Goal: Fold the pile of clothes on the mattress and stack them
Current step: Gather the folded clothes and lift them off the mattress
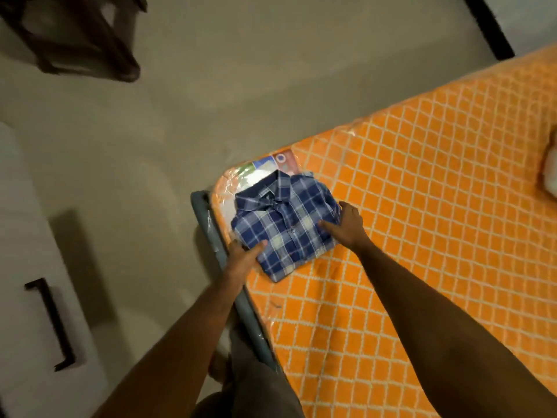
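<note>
one garment looks finished: a blue plaid shirt [286,223] lies folded into a neat rectangle, collar at the far end, on the near left corner of the orange quilted mattress [422,206]. no stack shows under it, so it seems to be the first piece set down, or at most the top of a very low one; i cannot tell which. what may be the rest of the pile is only a pale bundle of cloth [550,173] cut off at the far right edge of the view, well apart from the shirt, so most of the folding and all of the stacking probably remain.

the shirt sits between the two hands. the left hand [244,254] grips its near left edge, thumb on top and fingers curled out of sight beneath. the right hand [346,224] holds the right edge, thumb laid flat across the plaid and fingers wrapped down the side. both are clamped on the shirt, one at either side, as if placing or squaring it.
</note>
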`<act>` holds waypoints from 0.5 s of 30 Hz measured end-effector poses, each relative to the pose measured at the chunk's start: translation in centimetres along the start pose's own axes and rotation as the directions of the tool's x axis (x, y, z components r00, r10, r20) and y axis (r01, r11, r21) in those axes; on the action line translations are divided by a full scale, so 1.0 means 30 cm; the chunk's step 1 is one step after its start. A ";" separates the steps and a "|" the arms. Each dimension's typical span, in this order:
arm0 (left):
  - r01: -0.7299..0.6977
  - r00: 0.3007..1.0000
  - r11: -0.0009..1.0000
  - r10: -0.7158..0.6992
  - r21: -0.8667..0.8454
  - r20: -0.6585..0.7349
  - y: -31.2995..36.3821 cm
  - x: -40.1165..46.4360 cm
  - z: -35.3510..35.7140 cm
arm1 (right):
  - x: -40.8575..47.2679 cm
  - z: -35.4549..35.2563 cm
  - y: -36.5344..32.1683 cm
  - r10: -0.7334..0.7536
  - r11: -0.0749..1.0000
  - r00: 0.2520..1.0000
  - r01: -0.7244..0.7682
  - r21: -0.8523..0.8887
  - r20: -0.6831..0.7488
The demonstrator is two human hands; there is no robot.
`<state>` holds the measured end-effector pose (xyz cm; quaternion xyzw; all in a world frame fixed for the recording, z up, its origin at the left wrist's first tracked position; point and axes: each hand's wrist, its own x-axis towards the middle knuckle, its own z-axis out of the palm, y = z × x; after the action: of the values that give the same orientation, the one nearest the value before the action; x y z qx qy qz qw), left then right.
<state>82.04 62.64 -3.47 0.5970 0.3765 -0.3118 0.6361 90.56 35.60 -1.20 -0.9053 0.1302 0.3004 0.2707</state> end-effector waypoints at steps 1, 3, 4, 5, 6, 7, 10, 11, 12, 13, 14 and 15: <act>0.028 0.999 0.998 -0.029 -0.054 -0.013 -0.015 0.040 0.010 | 0.048 0.006 0.026 0.002 0.997 0.999 -0.006 0.081 0.051; 0.105 0.993 0.989 -0.111 -0.107 -0.046 0.017 0.051 0.036 | 0.142 0.037 0.091 -0.033 0.969 0.978 -0.019 0.247 0.205; 0.135 0.988 0.983 -0.144 -0.126 -0.059 0.018 0.062 0.039 | 0.165 0.054 0.104 -0.059 0.959 0.964 -0.018 0.284 0.259; 0.147 0.985 0.980 -0.157 -0.137 -0.066 0.020 0.063 0.037 | 0.174 0.068 0.110 -0.058 0.952 0.961 -0.028 0.303 0.270; 0.150 0.984 0.980 -0.161 -0.129 -0.078 0.016 0.088 0.039 | 0.185 0.069 0.094 -0.030 0.946 0.966 -0.055 0.318 0.256; 0.162 0.982 0.979 -0.172 -0.122 -0.079 0.018 0.103 0.039 | 0.205 0.072 0.098 -0.003 0.940 0.971 -0.079 0.331 0.239; 0.176 0.978 0.979 -0.185 -0.102 -0.097 0.029 0.131 0.047 | 0.225 0.058 0.080 0.085 0.907 0.976 -0.159 0.389 0.200; 0.169 0.976 0.978 -0.183 -0.121 -0.115 0.036 0.138 0.049 | 0.232 0.049 0.074 0.091 0.888 0.969 -0.184 0.421 0.232; 0.154 0.976 0.978 -0.173 -0.142 -0.133 0.038 0.149 0.052 | 0.237 0.038 0.068 0.086 0.875 0.957 -0.206 0.438 0.277; 0.135 0.976 0.977 -0.160 -0.164 -0.146 0.043 0.154 0.057 | 0.239 0.026 0.066 0.075 0.865 0.945 -0.221 0.451 0.318; 0.113 0.978 0.978 -0.141 -0.177 -0.153 0.046 0.158 0.060 | 0.237 0.017 0.063 0.064 0.861 0.933 -0.231 0.454 0.353; 0.095 0.981 0.977 -0.124 -0.190 -0.149 0.054 0.154 0.067 | 0.236 0.012 0.062 0.058 0.855 0.924 -0.242 0.459 0.379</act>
<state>86.05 61.03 -6.55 0.5378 0.4857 -0.2617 0.6375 95.23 33.77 -6.55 -0.7231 0.2240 0.4339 0.4885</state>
